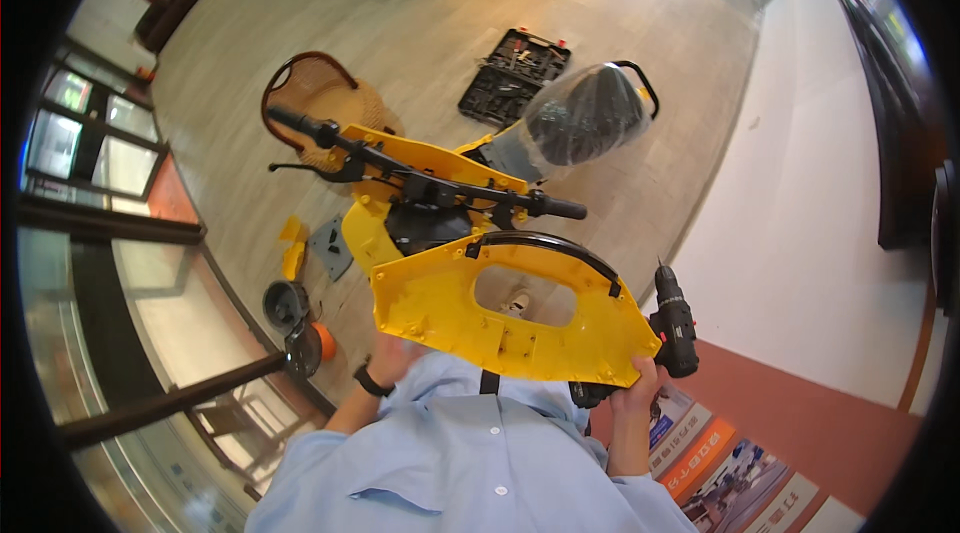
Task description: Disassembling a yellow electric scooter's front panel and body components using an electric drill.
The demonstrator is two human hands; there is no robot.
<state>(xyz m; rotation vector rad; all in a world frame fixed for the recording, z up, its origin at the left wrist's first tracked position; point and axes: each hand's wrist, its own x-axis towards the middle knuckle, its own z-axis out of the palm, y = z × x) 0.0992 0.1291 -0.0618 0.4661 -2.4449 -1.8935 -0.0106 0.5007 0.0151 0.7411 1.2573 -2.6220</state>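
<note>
A yellow plastic body panel (440, 303) with an oval opening and a black curved trim strip (545, 241) is held up before my body. My right hand (638, 385) grips its lower right corner. A black cordless drill (674, 328), bit upward, is in the same hand beside that corner; its handle is mostly hidden. At the panel's lower left edge is my left hand (393, 357), its fingers hidden behind the panel. Just beyond stands a yellow electric scooter with a black handlebar (430, 183), a brake lever (300, 170) and a plastic-wrapped seat (590, 118).
An open black tool case (515, 73) lies on the floor beyond the scooter. A wicker chair (315, 93) stands behind the handlebar. At left lie yellow parts (293, 248), a grey plate (331, 247) and a black round container (285, 305), near a glass partition (140, 223).
</note>
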